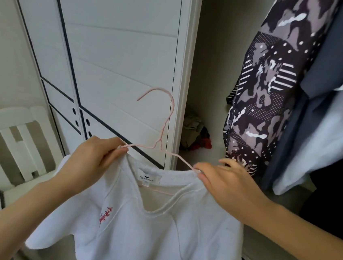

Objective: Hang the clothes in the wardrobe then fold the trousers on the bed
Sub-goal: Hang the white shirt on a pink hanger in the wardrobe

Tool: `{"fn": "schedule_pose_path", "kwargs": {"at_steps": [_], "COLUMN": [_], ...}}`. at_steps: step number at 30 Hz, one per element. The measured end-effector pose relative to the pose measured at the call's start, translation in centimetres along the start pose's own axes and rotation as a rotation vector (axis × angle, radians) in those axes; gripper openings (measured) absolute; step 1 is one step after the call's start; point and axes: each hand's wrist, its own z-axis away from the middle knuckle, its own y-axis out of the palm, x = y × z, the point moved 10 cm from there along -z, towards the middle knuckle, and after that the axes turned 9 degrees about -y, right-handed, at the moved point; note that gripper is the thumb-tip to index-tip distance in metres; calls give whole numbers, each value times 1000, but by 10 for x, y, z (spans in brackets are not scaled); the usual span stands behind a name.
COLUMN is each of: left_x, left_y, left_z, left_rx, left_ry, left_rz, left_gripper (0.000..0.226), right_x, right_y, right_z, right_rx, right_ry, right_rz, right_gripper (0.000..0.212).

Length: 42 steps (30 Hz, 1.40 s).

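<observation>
The white T-shirt (pixel 135 227) hangs on a pink wire hanger (pixel 168 117), held up in front of the open wardrobe, just before the edge of its white door (pixel 119 50). The hanger's long axis runs left to right and dips slightly toward the right. Its hook stands upward and curls over to the left. The shirt's neck faces up, with red lettering (pixel 105 216) on the chest, and its body falls downward.

The left hand (pixel 91 159) grips the left shoulder of the shirt, its fingers curled round cloth and wire. The right hand (pixel 228 182) pinches the right end of the hanger at the collar between thumb and forefinger.

Inside the wardrobe to the right hang a dark patterned garment (pixel 264 86), a blue-grey one (pixel 331 51) and a pale blue one (pixel 321 145). Crumpled clothes (pixel 195 134) lie deeper inside. A white chair (pixel 17 135) stands at the left.
</observation>
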Motion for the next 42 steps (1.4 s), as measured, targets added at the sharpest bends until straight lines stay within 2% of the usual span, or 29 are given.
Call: {"fn": "schedule_pose_path", "kwargs": {"at_steps": [4,8,11,13,15,17,20,23,25,27,30,32,36,40,42], "left_x": [5,15,25,32,34,37,38,21,12,4,-3,-1,-5,-13,-23], "left_y": [-6,-9,-5,-2,-1,1,2,3,6,7,10,12,15,16,14], "left_z": [1,4,8,10,11,12,9,2,-3,-6,-8,-10,-20,-33,-40], "left_rx": [5,15,56,96,111,93,31,-1,-1,6,6,6,22,66,73], "left_ry": [12,-17,-62,-91,-86,-106,-174,-113,-71,-31,25,14,0,-98,-133], "left_rz": [15,24,61,126,124,95,168,159,158,156,123,119,137,174,163], "left_gripper": [55,62,54,57,63,68,54,51,48,43,43,48,59,53,48], "right_x": [-10,-21,-32,-39,-44,-44,-39,-26,-15,-13,-15,-5,-3,-20,-30], "right_y": [-4,-6,-3,4,8,9,-10,-29,-31,-31,-31,-33,-46,-65,-76], "right_z": [10,16,23,32,39,41,27,3,-6,-9,-5,-4,-7,-12,-15], "right_rx": [-61,-42,-74,-94,-80,-34,-14,18,62,83,145,220,253,183,171], "right_ry": [36,105,240,337,387,404,297,169,125,184,339,358,387,460,484], "right_rz": [-125,-187,-425,-586,-623,-634,-505,-301,-287,-433,-890,-1075,-1294,-1419,-1387], "right_gripper": [28,30,37,42,47,48,30,43,45,35,22,19,17,26,26]}}
